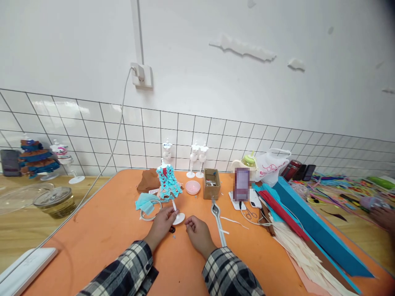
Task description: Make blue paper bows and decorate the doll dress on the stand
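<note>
A small mannequin stand wearing a blue and red paper dress [168,183] leans on the orange table [108,230]. Its thin white rod ends in a round white base [179,218]. My left hand [162,225] pinches the rod just above the base, fingers closed. My right hand [197,232] rests on the table just right of the base, fingers curled together in a pinch; what they hold is too small to make out. Something small and dark lies under my left hand.
Behind stand bare white mannequin stands [197,158], a pink dish [193,187], a small cardboard box [211,183], a phone [242,185], scissors [251,213], metal tweezers [217,220], and folded blue, red and cream paper [308,230]. Another person's hand [382,216] is at the far right.
</note>
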`<state>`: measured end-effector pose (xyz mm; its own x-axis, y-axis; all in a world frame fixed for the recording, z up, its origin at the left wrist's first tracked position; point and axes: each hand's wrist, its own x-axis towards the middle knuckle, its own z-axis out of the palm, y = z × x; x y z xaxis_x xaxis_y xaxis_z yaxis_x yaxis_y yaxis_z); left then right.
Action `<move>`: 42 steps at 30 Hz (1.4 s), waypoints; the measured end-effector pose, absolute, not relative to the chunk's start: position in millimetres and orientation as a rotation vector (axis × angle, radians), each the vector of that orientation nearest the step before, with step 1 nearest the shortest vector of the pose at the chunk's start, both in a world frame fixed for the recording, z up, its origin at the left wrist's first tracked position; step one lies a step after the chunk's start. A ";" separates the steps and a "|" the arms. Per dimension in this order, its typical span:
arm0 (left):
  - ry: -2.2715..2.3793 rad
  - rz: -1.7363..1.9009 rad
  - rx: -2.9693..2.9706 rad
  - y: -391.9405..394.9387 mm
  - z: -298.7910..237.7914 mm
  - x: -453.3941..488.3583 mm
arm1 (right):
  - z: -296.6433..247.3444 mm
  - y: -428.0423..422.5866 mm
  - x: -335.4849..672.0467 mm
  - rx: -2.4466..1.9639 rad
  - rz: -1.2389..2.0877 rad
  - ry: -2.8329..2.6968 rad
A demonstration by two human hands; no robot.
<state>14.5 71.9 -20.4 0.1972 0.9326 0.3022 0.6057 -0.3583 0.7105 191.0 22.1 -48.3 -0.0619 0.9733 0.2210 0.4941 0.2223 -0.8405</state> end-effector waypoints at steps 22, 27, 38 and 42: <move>1.484 0.893 2.286 77.3 -28.6 16.7 | -35.0 29.7 198.2 -1.440 0.599 -1.511; 1.602 0.861 2.250 82.3 -31.0 14.6 | -18.2 50.6 203.3 -1.405 0.391 -1.571; 1.718 0.776 2.166 91.0 -36.6 9.7 | -9.0 119.4 185.9 -1.711 -0.087 -1.809; 1.724 0.746 2.151 92.8 -37.6 10.1 | -15.0 126.2 190.4 -1.723 -0.076 -1.843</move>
<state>10.1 92.8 -37.6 0.1521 0.9645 0.2157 0.8174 -0.2455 0.5211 190.4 126.2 -15.0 0.0303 0.8873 0.4601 0.9223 0.1526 -0.3550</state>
